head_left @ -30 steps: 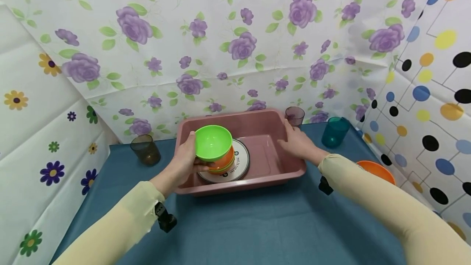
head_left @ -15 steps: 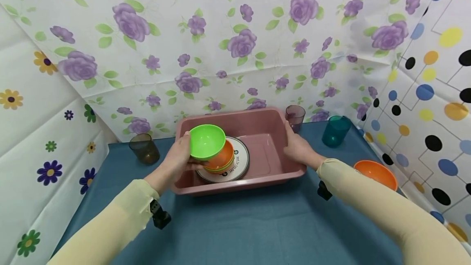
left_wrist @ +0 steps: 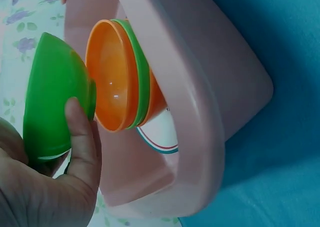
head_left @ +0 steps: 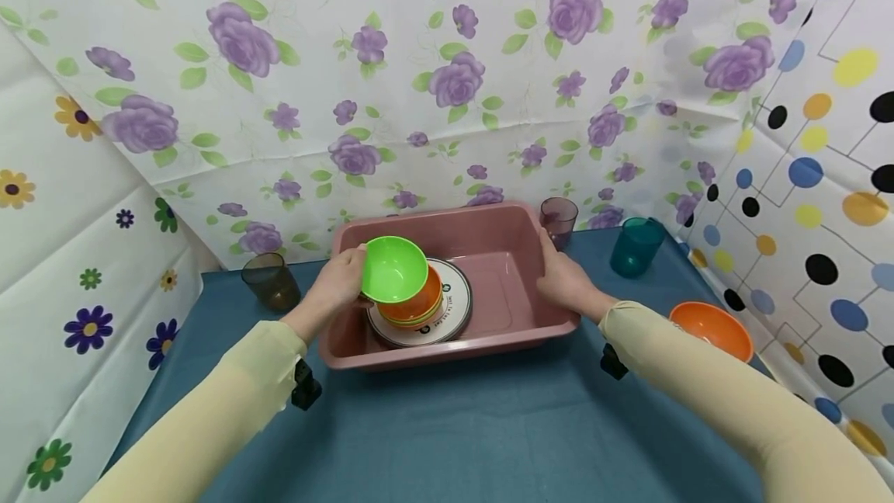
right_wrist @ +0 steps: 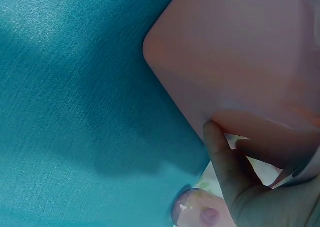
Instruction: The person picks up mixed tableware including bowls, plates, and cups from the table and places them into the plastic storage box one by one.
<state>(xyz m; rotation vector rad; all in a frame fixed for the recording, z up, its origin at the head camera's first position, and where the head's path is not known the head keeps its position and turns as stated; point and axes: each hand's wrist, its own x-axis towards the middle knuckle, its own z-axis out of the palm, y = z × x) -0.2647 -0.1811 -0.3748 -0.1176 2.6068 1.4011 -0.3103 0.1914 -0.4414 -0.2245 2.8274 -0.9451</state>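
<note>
In the head view my left hand holds a bright green bowl by its left side, tilted, above the left part of a pink plastic basin. The left wrist view shows my thumb pressed on the bowl's outer side near its foot. Right beside it is a nested stack of orange and green bowls, topped by an orange bowl. This stack stands on white printed plates inside the basin. My right hand grips the basin's right rim, its thumb against the outer wall in the right wrist view.
A brown tumbler stands left of the basin. Behind the right end is a pinkish tumbler, with a teal cup farther right. An orange bowl lies near the right wall. Patterned sheets surround the blue tabletop.
My left hand and the green bowl have shifted slightly left, uncovering more of the orange bowl below. My right hand's fingers have drawn closer to the basin's right rim.
</note>
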